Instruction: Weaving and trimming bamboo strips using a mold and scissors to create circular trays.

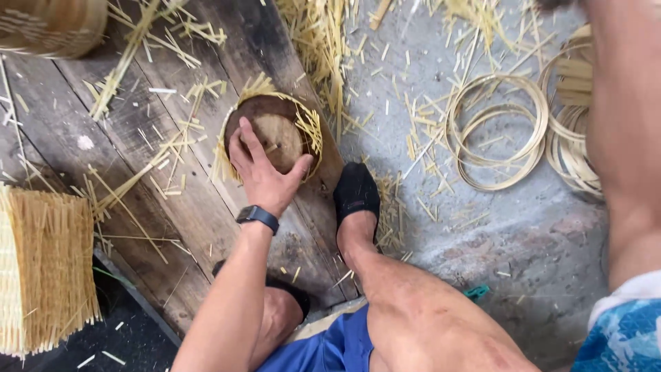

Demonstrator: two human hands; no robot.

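We press our left hand (265,176), fingers spread, on the round wooden mould (270,131) ringed with bamboo strips (308,124) at the plank platform's (172,200) right edge; our right hand stays unseen.

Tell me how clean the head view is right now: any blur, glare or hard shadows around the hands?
Head view: soft, even daylight, no glare or hard shadows. The left hand on the round wooden form is fairly sharp, though fine detail is smeared. The big arm along the right edge is close and blurred; the right hand isn't visible. The bamboo rings read clearly.
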